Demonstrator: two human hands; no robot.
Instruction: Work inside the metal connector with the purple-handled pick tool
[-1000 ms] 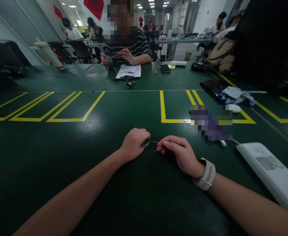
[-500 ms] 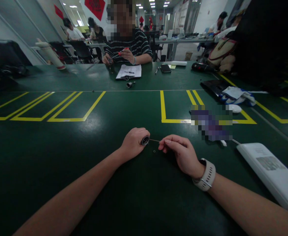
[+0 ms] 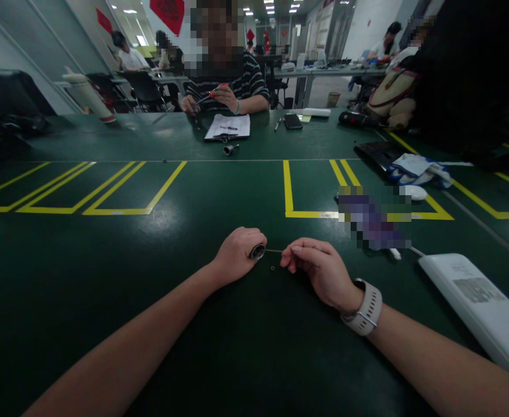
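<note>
My left hand (image 3: 239, 255) is closed around a small round metal part (image 3: 257, 251), its dark hollow end facing me. My right hand (image 3: 319, 269) pinches a thin metal rod (image 3: 273, 251) between thumb and fingers. The rod's other end reaches to the open end of the metal part; whether it touches inside cannot be made out. A tiny ring (image 3: 272, 268) lies on the green table (image 3: 219, 347) just below the rod, between both hands.
Across the table a person (image 3: 228, 87) handles a red-handled tool near a clipboard (image 3: 228, 126). Another metal part (image 3: 230, 150) lies before it. At right are a white power bank-like device (image 3: 475, 307), a mouse (image 3: 414, 192) and a cloth (image 3: 421, 169). Yellow tape (image 3: 289, 191) marks the table.
The metal part in my left hand has shifted and tilted very slightly, and the rod lies a little more level. Both hands keep their grip.
</note>
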